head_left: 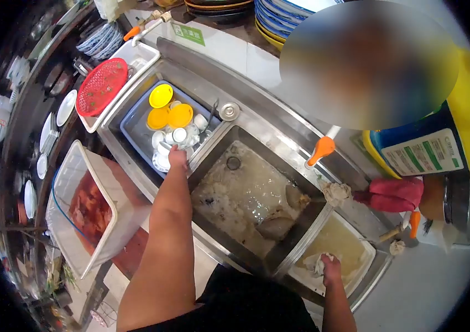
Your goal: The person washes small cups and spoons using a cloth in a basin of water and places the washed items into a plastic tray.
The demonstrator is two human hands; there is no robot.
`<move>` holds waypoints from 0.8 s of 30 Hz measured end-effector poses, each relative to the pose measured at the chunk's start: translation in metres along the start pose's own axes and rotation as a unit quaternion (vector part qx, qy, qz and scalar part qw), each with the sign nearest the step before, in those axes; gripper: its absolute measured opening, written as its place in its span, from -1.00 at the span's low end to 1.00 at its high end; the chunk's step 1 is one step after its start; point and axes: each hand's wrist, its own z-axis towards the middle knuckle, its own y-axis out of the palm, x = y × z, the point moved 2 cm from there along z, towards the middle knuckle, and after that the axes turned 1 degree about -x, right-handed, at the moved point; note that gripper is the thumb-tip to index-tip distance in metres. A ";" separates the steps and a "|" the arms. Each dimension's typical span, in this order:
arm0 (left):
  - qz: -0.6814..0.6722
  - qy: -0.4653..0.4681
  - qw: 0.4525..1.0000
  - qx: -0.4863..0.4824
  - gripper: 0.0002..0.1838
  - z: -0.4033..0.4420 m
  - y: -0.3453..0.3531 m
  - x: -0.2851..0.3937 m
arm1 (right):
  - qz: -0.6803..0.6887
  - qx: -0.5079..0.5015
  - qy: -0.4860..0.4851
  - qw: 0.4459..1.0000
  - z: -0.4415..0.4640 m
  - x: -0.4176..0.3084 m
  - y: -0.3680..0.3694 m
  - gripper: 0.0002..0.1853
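Note:
My left hand reaches into the blue-grey tub in the left sink, its fingers closed at the edge of a small white bowl. Beside that bowl lie a blue-patterned white bowl, several white cups and yellow round dishes. My right hand grips a crumpled whitish cloth over a white basin of cloudy water on the right. Between the hands, the middle sink holds murky water with partly sunken round dishes.
Orange-handled taps line the back. A red strainer basket sits at the far left, and a white bin with reddish contents stands below it. At right are a yellow-blue detergent jug and a red cloth. Stacked plates stand behind.

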 end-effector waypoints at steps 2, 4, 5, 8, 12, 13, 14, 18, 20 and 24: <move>0.108 0.061 0.991 0.050 -0.50 -0.015 0.001 0.008 | 0.018 0.002 0.008 1.000 -0.003 0.003 -0.004 -0.67; 0.214 0.124 0.964 0.099 -0.58 -0.048 0.006 0.022 | 0.039 0.004 0.016 0.999 -0.004 0.007 -0.010 -0.69; 0.236 0.166 0.954 0.078 -0.63 -0.081 0.013 0.038 | 0.081 -0.012 0.022 0.996 -0.004 0.010 -0.016 -0.72; 0.147 0.287 0.946 -0.035 -0.72 -0.188 0.048 0.059 | 0.083 -0.057 -0.050 0.994 0.023 0.051 -0.048 -0.78; 0.160 0.323 0.871 -0.333 -0.67 -0.350 0.105 0.024 | 0.329 -0.057 0.063 0.941 0.024 0.102 -0.104 -0.61; 0.198 0.331 0.811 -0.439 -0.65 -0.396 0.119 0.012 | 0.283 -0.055 0.032 0.957 0.034 0.134 -0.128 -0.65; 0.193 0.326 0.795 -0.473 -0.65 -0.438 0.133 0.004 | 0.237 -0.051 0.002 0.970 0.044 0.165 -0.152 -0.67; 0.324 0.424 0.538 -0.653 -0.42 -0.555 0.198 -0.070 | 0.570 -0.071 0.093 0.813 -0.007 0.123 -0.176 -0.57; 0.417 0.402 0.508 -0.638 -0.44 -0.582 0.239 -0.114 | 0.557 -0.045 0.062 0.827 -0.017 0.145 -0.195 -0.55; 0.546 0.448 0.469 -0.531 -0.43 -0.588 0.310 -0.201 | 0.561 -0.006 0.091 0.823 -0.052 0.182 -0.239 -0.62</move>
